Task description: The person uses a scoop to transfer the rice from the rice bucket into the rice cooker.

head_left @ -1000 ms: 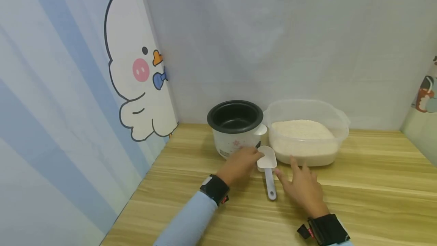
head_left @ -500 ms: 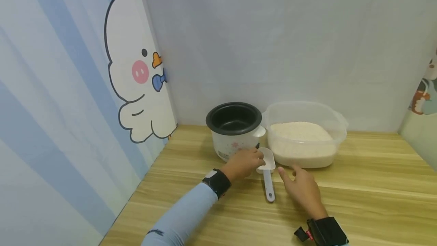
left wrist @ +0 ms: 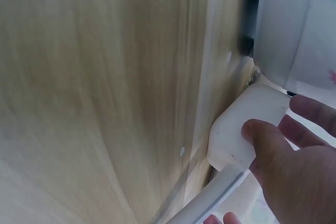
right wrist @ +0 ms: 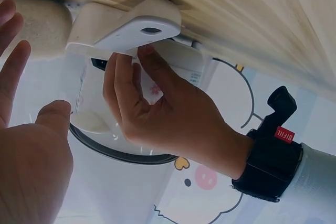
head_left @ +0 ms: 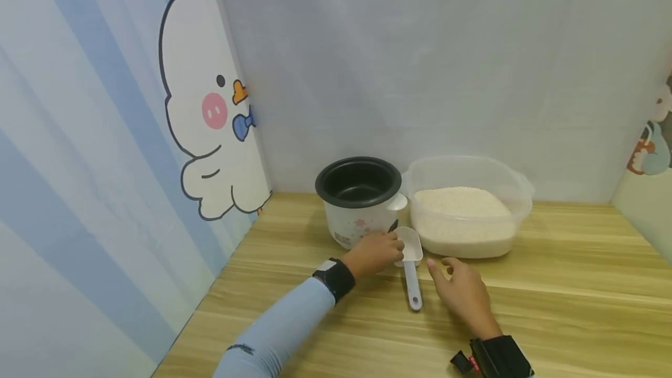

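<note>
White rice scoop (head_left: 411,258) lies flat on the wooden table (head_left: 551,308), bowl steadied by the left hand's (head_left: 374,253) straight fingers; the right hand (head_left: 462,293), open and empty, is poised at 3 o'clock beside its handle.

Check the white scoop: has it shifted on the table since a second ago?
Yes, slightly. The white scoop now sits a little closer to the rice cooker, with the left hand touching its bowl.
</note>
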{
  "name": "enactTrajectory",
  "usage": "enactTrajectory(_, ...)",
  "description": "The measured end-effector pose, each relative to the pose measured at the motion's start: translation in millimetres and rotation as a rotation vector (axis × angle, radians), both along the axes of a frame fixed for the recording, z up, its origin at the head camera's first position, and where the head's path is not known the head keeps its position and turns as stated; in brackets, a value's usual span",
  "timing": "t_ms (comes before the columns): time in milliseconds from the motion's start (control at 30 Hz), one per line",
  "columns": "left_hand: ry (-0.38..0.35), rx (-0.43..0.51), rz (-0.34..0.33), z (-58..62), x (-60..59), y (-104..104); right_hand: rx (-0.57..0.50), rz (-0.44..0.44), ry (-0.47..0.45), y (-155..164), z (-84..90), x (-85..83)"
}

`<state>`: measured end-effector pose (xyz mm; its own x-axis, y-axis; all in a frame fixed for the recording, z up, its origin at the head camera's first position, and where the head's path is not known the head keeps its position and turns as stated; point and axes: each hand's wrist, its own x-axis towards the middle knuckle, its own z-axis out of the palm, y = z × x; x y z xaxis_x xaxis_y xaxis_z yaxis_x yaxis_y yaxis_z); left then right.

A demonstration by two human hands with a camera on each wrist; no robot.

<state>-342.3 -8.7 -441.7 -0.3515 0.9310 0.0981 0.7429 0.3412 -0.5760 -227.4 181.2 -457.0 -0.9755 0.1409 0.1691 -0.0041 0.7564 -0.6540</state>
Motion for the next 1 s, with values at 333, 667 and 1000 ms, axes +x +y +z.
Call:
enactTrajectory(333, 0.04, -0.027, -0.017, 0.6, 1.3, -2.2, -0.003, -0.018, -0.011, -3.9, 1.9, 4.2)
enactTrajectory(667, 0.061, -0.022, -0.03, -1.7, 3.7, -5.3, -0.015, -0.013, -0.006, -6.5, 0.6, 7.3)
enactTrajectory(1000, 0.055, 0.033, -0.015, 6.0, 18.9, -9.6, -0.035, 0.012, 0.068, -5.4, 0.2, 6.4)
